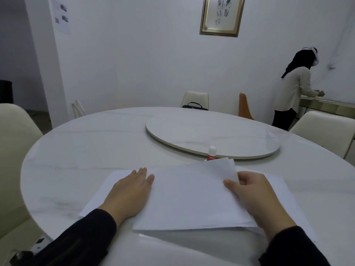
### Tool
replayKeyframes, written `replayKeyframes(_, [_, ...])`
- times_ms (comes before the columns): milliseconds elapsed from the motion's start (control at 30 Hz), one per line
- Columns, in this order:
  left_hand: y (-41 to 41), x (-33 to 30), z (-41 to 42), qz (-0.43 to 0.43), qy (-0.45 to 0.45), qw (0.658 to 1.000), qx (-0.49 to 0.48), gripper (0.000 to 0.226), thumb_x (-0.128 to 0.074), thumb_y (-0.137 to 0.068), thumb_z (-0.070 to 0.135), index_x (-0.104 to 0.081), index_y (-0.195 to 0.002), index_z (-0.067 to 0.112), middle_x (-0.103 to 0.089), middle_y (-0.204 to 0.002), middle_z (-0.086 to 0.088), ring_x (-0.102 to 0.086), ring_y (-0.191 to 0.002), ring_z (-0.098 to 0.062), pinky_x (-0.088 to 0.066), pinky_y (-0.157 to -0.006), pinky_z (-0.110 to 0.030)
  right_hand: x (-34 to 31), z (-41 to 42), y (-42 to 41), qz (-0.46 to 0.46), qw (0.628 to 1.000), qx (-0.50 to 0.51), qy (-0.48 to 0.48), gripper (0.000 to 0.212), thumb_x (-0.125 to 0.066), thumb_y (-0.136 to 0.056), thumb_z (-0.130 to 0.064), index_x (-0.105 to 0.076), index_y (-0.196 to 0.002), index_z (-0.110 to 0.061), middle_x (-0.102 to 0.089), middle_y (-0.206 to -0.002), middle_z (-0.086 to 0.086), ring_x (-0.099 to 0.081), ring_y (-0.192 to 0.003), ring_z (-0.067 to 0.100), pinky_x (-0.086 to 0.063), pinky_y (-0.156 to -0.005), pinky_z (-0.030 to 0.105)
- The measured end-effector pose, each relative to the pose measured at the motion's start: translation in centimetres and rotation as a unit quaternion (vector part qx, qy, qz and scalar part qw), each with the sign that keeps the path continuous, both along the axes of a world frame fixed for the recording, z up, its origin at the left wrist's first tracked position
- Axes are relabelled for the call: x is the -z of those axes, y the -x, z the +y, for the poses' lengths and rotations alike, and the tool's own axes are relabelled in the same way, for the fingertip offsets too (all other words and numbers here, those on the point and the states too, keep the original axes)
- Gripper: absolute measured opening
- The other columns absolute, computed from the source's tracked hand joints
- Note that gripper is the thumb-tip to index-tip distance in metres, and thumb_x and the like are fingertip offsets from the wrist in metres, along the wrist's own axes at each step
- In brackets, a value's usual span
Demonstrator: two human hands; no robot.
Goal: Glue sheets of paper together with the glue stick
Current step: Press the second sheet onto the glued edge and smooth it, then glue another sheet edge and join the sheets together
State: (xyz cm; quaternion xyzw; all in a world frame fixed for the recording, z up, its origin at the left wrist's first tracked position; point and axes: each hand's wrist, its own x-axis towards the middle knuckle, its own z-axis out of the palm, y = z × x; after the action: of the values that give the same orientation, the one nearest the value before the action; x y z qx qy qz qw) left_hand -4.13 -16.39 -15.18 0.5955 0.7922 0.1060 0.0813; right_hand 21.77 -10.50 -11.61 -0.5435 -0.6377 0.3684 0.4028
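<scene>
White sheets of paper lie stacked on the round white table in front of me. My left hand rests flat, fingers together, on the left part of the stack. My right hand pinches the far right corner of the top sheets, which curl up off the stack. A glue stick with a white cap and a red label stands upright just beyond the paper, partly hidden by the lifted corner.
A round turntable sits on the table's middle behind the glue stick. Cream chairs stand left, right and far side, one bearing a black bag. A person stands at a counter by the right wall.
</scene>
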Motion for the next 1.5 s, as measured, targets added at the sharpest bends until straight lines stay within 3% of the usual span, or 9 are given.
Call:
replayKeyframes(200, [-0.4,0.1,-0.1,0.041,-0.015,0.999,-0.005,0.052,-0.021,-0.102,0.023,-0.007,-0.151,0.015,0.0,-0.161,-0.003,-0.001,-0.149,-0.019,-0.009,-0.119,-0.031,-3.1,-1.5,-5.1,0.147,0.988,0.038,-0.003,0.006,-0.061,-0.086,0.0,-0.067,-0.083,-0.001,-0.071,-0.054,0.001,-0.064,-0.044,0.013,-0.049,-0.043,0.015])
replayKeyframes(433, [-0.5,0.1,-0.1,0.001,-0.026,1.0,-0.015,0.062,-0.026,-0.097,0.044,-0.01,-0.152,0.02,-0.002,-0.161,0.005,-0.001,-0.148,-0.011,-0.007,-0.119,-0.029,-5.4,6.3,-9.0,0.405,0.888,0.215,-0.024,0.018,-0.055,-0.085,0.004,-0.056,-0.073,-0.009,-0.063,-0.123,0.014,-0.061,-0.068,0.009,-0.058,-0.076,0.03])
replayKeyframes(567, [-0.6,0.0,-0.2,-0.008,-0.027,0.999,-0.016,0.062,-0.025,-0.097,0.044,-0.008,-0.152,0.02,0.0,-0.161,0.006,0.0,-0.148,-0.011,-0.006,-0.119,-0.029,-4.8,9.2,-4.8,0.461,0.847,0.259,0.04,0.047,-0.047,-0.083,0.014,-0.055,-0.126,-0.004,-0.06,-0.116,0.01,-0.062,-0.096,0.025,-0.058,-0.08,0.036])
replayKeyframes(767, [-0.7,-0.2,-0.1,-0.016,-0.035,0.999,-0.019,0.063,-0.026,-0.097,0.046,-0.007,-0.152,0.022,0.001,-0.161,0.008,0.002,-0.148,-0.009,-0.004,-0.118,-0.028,-0.9,13.1,-0.9,0.357,0.907,0.199,0.102,0.043,-0.041,-0.089,0.011,-0.042,-0.133,0.009,-0.05,-0.135,0.026,-0.061,-0.091,0.031,-0.054,-0.086,0.038])
replayKeyframes(933, [-0.4,-0.1,0.1,-0.014,-0.032,0.999,-0.017,0.063,-0.025,-0.097,0.047,-0.006,-0.152,0.023,0.003,-0.161,0.009,0.003,-0.148,-0.009,-0.003,-0.118,-0.029,0.0,13.4,-0.4,0.301,0.927,0.186,0.128,0.025,-0.054,-0.084,0.007,-0.06,-0.109,0.003,-0.063,-0.118,0.02,-0.063,-0.108,0.035,-0.05,-0.097,0.045])
replayKeyframes(1033, [-0.4,0.0,0.2,-0.016,-0.029,0.999,-0.016,0.065,-0.026,-0.096,0.049,-0.006,-0.152,0.023,0.002,-0.161,0.008,0.003,-0.148,-0.009,-0.003,-0.118,-0.028,0.0,12.9,-1.3,0.252,0.942,0.178,0.134,0.03,-0.064,-0.083,-0.004,-0.058,-0.112,0.003,-0.061,-0.093,0.012,-0.06,-0.078,0.029,-0.053,-0.082,0.037])
replayKeyframes(1200, [-0.5,0.0,0.2,-0.015,-0.028,0.999,-0.009,0.076,-0.03,-0.091,0.061,-0.008,-0.152,0.022,0.0,-0.161,0.008,0.001,-0.148,-0.01,-0.006,-0.12,-0.031,-1.4,10.5,-1.7,-0.019,0.961,0.255,0.106,0.052,-0.067,-0.074,-0.012,-0.05,-0.122,-0.001,-0.041,-0.133,0.021,-0.049,-0.106,0.037,-0.046,-0.093,0.041])
replayKeyframes(1367, [-1.0,-0.2,0.1,-0.015,-0.04,0.999,0.024,0.073,-0.034,-0.09,0.061,-0.012,-0.151,0.027,-0.004,-0.161,0.009,-0.001,-0.148,-0.01,-0.006,-0.119,-0.031,-0.8,6.3,1.9,-0.048,0.992,-0.044,0.107,0.073,-0.085,-0.064,-0.012,-0.052,-0.129,-0.011,-0.053,-0.125,0.008,-0.052,-0.102,0.021,-0.039,-0.07,0.026])
replayKeyframes(1500, [-1.4,-0.3,0.3,-0.019,-0.033,0.996,0.076,0.064,-0.036,-0.091,0.059,-0.017,-0.148,0.039,-0.006,-0.16,0.011,-0.001,-0.148,-0.01,-0.005,-0.119,-0.03,1.3,6.4,4.5,-0.056,0.998,-0.02,0.019,0.059,-0.083,-0.068,-0.026,-0.059,-0.121,-0.016,-0.05,-0.125,0.007,-0.049,-0.098,0.015,-0.039,-0.071,0.022])
